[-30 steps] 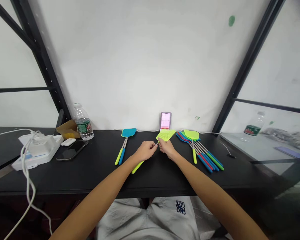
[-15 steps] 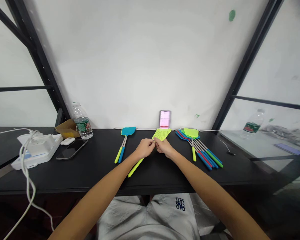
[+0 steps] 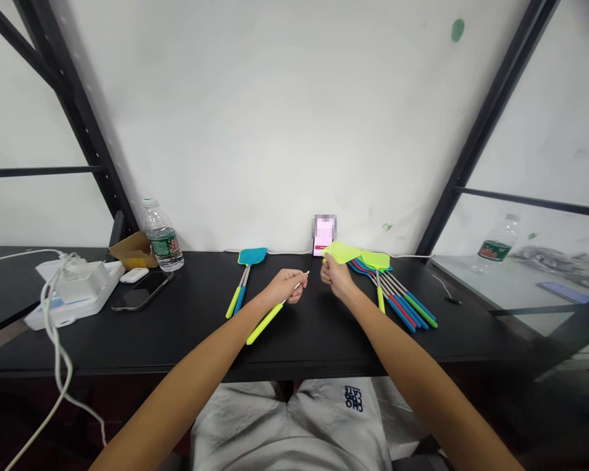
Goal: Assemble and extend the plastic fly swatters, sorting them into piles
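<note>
My left hand (image 3: 287, 286) is closed on a thin metal rod with a yellow-green handle (image 3: 264, 324) that slants down to the left over the black table (image 3: 177, 340). My right hand (image 3: 336, 277) is closed on a yellow-green swatter head (image 3: 342, 252), which is apart from the rod and raised a little to the right. Just right of that hand lies a fanned pile of several swatters (image 3: 397, 297) with blue, red and green handles. Two blue-headed swatters (image 3: 243, 284) lie left of my left hand.
A small device with a pink screen (image 3: 324, 234) leans on the wall behind my hands. At the left are a water bottle (image 3: 161, 235), a dark phone (image 3: 140, 296), a white earbud case (image 3: 134, 275), a cardboard piece and a white charger with cables (image 3: 73, 291).
The swatter head came off the rod: my hands, together on the joint before, have pulled apart, the right one carrying the head up and to the right.
</note>
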`<state>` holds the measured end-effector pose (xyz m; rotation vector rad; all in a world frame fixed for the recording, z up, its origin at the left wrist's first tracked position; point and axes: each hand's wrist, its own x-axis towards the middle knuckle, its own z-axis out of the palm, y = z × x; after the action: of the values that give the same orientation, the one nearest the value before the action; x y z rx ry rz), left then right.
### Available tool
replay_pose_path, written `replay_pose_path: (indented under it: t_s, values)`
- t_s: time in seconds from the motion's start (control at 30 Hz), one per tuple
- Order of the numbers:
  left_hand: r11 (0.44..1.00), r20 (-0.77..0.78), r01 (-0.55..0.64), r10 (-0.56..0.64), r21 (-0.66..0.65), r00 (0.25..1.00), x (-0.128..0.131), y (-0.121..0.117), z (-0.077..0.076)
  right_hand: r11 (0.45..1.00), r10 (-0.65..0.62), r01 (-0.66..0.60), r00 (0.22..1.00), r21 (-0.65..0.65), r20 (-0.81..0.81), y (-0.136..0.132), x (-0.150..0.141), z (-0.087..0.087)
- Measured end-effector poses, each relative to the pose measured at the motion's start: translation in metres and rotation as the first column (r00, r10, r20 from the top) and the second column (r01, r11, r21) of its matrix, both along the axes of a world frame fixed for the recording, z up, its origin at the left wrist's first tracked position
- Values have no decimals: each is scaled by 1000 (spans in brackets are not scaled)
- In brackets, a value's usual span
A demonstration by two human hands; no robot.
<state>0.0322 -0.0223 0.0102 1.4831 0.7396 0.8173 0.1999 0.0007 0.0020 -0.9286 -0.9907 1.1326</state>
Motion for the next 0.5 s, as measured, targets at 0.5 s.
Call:
replay_pose_path:
  t_s: [0.5]
  values:
    - [864,162,-502,499,-22,851,-9,5,1,977,71,76,764,-199,641,6,26,-8]
